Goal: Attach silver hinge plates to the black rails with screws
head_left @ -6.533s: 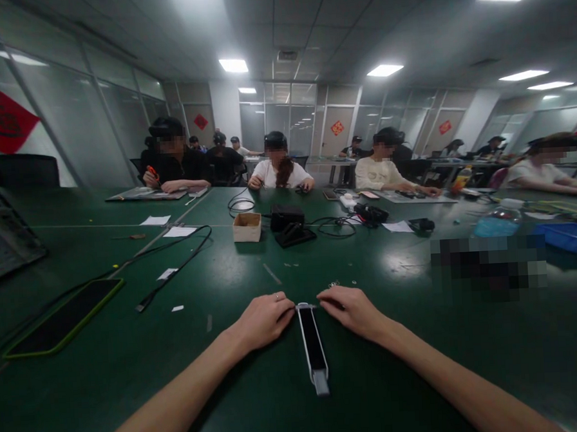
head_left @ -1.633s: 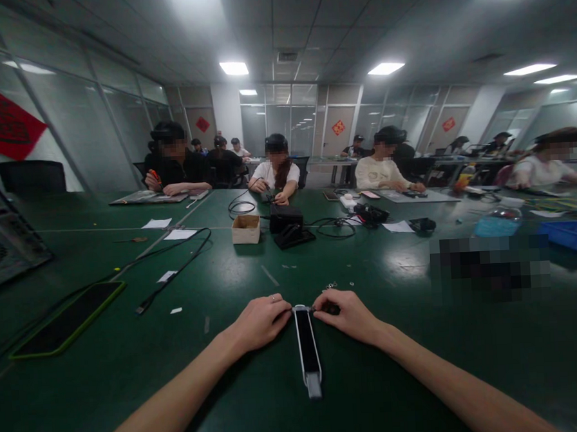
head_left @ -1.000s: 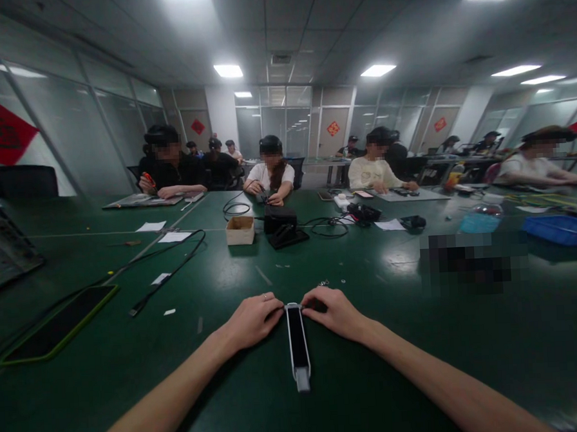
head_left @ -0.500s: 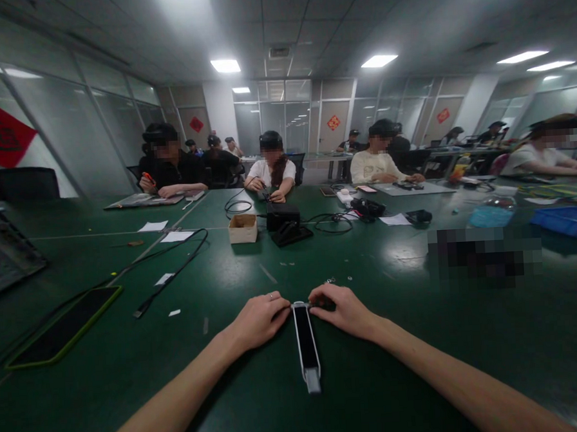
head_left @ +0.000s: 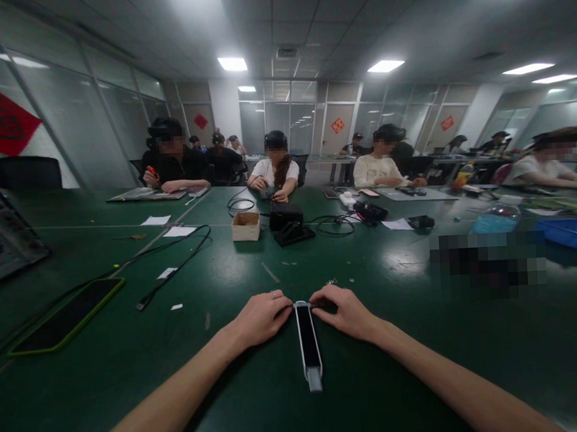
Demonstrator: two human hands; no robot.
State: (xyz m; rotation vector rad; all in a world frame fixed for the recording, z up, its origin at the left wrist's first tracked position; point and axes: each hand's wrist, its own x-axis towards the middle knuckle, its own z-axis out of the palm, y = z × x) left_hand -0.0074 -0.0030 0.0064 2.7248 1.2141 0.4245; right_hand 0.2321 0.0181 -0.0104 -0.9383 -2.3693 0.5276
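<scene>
A slim, long device (head_left: 308, 337) with a black face, white edges and a grey tip lies on the green table. Its grey tip points toward me. My left hand (head_left: 262, 317) is closed, with thumb and forefinger pinched at the left corner of the device's far end. On the opposite corner, my right hand (head_left: 346, 311) is closed in a similar pinch. Its curled fingers shade what lies between them, and a small dark bit shows there. Just beyond the right hand lie small metal bits (head_left: 331, 281) and a tiny ring (head_left: 352, 280).
To the left lie a green-edged phone (head_left: 69, 318), a black cable (head_left: 175, 273) and paper scraps (head_left: 176, 307). Farther off stand a small cardboard box (head_left: 245, 227) and a black device on a stand (head_left: 287, 219). A blue tray (head_left: 567, 233) is at right. Several people sit across the table.
The whole view has shifted slightly, with the scene appearing a little farther right. Both hands keep the same pinch at the device's far end.
</scene>
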